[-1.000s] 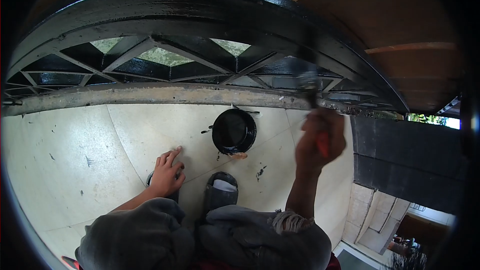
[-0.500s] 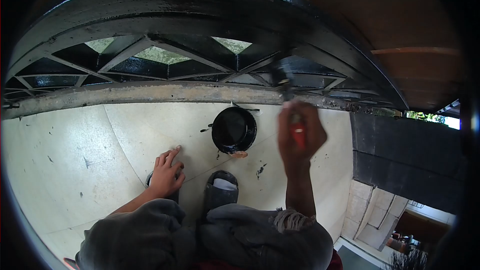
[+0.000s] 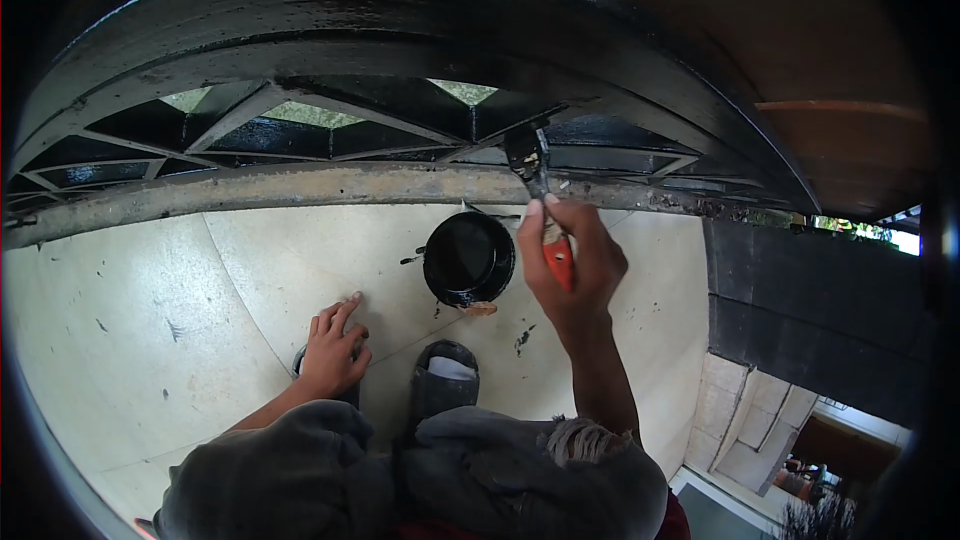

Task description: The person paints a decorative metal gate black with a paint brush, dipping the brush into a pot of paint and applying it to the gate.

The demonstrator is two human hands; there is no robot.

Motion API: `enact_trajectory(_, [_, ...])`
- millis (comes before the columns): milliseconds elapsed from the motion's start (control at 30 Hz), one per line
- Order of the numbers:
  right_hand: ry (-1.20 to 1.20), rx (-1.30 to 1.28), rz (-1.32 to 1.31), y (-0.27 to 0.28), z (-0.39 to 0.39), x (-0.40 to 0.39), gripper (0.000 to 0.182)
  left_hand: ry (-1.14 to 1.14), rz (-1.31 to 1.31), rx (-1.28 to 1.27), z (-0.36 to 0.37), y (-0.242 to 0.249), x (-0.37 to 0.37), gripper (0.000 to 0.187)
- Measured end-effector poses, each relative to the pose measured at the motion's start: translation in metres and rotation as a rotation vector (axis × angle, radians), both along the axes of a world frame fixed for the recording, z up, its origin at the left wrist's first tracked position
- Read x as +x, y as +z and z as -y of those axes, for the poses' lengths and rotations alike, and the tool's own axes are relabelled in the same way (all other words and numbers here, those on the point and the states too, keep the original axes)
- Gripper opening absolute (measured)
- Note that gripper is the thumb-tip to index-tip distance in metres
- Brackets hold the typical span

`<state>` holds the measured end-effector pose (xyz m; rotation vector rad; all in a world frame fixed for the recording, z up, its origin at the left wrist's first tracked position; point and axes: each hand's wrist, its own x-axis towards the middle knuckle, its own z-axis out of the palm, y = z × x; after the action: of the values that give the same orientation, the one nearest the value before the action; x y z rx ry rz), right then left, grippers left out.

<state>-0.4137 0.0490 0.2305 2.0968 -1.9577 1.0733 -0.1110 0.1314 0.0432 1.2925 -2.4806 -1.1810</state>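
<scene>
Right of centre, beyond the floor's far edge, a paintbrush (image 3: 530,155) points away from the person, its dark bristle end over the lower bars of a black lattice (image 3: 395,108); from this angle it is hard to tell whether the bristles touch a bar. The right hand (image 3: 578,262) grips it firmly, thumb and fingers closed about the handle, whose red end shows beneath them. Just to the left of that hand, a black-coated round pot (image 3: 458,298) stands on the pale tiled floor (image 3: 135,330), dark inside, with a brownish scrap (image 3: 479,309) at its near side. A worn ledge (image 3: 340,183) runs between floor and lattice. Nearer the person, the left hand (image 3: 336,343) hangs half open, forefinger stretched out, with nothing seen in it. Beside it is a dark slipper (image 3: 440,395), and dark smears (image 3: 522,340) mark the tiles.
</scene>
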Motion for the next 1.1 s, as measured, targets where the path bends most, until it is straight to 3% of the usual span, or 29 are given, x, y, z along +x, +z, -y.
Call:
enact_trajectory(100, [-0.391,-0.102,0.236,0.02,-0.006,-0.024,0.013,-0.012,0.002,0.005,0.002,0.001,0.0,0.017])
enact_trajectory(133, [-0.33,-0.158,0.402,0.036,-0.003,-0.02,0.007,-0.011,0.002,0.009,0.0,0.001,0.001,0.017])
enact_trajectory(200, [-0.261,-0.08,0.054,0.014,-0.007,-0.018,0.014,-0.006,0.008,-0.002,0.0,-0.002,0.001,0.018])
enact_trajectory(233, [-0.081,-0.075,0.075,0.009,-0.004,-0.012,0.015,-0.015,0.008,-0.005,0.001,-0.002,0.001,0.018])
enact_trajectory(267, [-0.097,-0.001,0.071,0.015,-0.009,-0.008,0.015,-0.012,0.003,-0.007,0.001,-0.002,0.001,0.018])
enact_trajectory(333, [-0.322,-0.007,0.306,0.027,-0.016,-0.021,0.014,-0.008,-0.002,0.004,0.0,-0.002,0.001,0.018])
enact_trajectory(400, [-0.512,-0.199,0.392,0.031,-0.017,-0.028,0.015,-0.006,-0.006,0.006,0.001,-0.001,0.001,0.018])
enact_trajectory(467, [-0.37,-0.206,-0.064,0.006,-0.02,-0.023,0.017,-0.005,-0.006,0.008,-0.002,-0.002,0.0,0.018])
enact_trajectory(500, [-0.25,-0.2,-0.109,0.001,-0.022,-0.017,0.019,-0.006,-0.001,0.004,0.0,-0.002,0.0,0.018])
enact_trajectory(533, [-0.235,-0.133,-0.022,0.002,-0.027,-0.016,0.016,-0.013,-0.001,0.003,0.002,-0.002,0.0,0.018])
enact_trajectory(600, [-0.438,-0.17,0.126,0.014,-0.028,-0.023,0.016,-0.01,0.006,0.012,0.001,0.0,0.0,0.018])
enact_trajectory(667, [-0.503,-0.335,0.201,0.022,-0.03,-0.028,0.017,-0.007,0.001,0.012,-0.002,-0.001,0.002,0.018])
enact_trajectory(733, [-0.533,-0.311,0.07,0.012,-0.043,-0.018,0.016,-0.003,-0.01,-0.006,0.001,-0.002,0.0,0.018])
enact_trajectory(867, [-0.404,-0.375,0.071,0.009,-0.035,-0.025,0.015,-0.006,0.016,0.011,0.002,-0.001,-0.001,0.018])
enact_trajectory(933, [-0.429,-0.283,-0.159,0.009,-0.029,-0.02,0.017,-0.013,0.01,0.009,-0.002,-0.001,-0.001,0.018])
enact_trajectory(1000, [-0.399,-0.305,0.047,-0.001,-0.047,-0.018,0.026,0.027,-0.026,-0.014,-0.001,-0.004,-0.002,0.019])
enact_trajectory(1100, [-0.391,-0.414,0.037,-0.013,-0.044,-0.031,0.027,0.022,-0.014,-0.015,-0.002,-0.004,-0.002,0.019])
